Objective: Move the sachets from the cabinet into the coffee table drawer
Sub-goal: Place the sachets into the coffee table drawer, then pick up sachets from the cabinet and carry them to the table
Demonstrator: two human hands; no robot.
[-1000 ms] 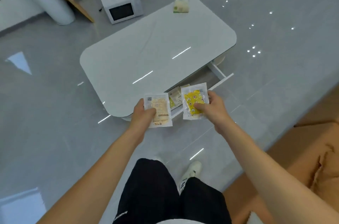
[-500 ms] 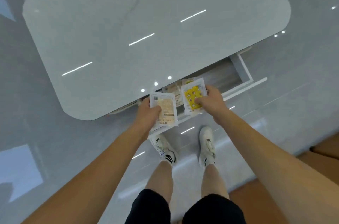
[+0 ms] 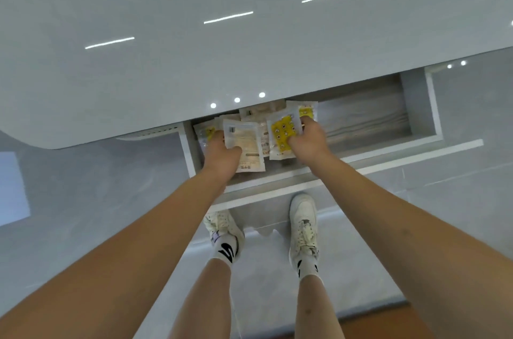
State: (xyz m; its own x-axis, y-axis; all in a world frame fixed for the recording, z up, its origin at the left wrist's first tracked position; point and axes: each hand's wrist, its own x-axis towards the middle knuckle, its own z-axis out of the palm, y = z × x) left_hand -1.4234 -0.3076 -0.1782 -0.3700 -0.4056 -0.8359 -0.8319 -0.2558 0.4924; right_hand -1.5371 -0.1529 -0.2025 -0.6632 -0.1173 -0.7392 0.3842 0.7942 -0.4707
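The coffee table drawer stands pulled out under the white tabletop. My left hand pinches a beige sachet low over the drawer's left part. My right hand grips a yellow sachet just to the right of it. Several more sachets lie in the drawer behind and beneath the two held ones, partly hidden by them and by the table's edge.
The drawer's right half shows bare wood-grain bottom. Its white front panel runs just above my two white shoes on the glossy grey floor. A brown strip shows at the bottom right.
I have leaned in close over the table. Both hands have gone down and forward, carrying their sachets from above the drawer's front to inside the drawer.
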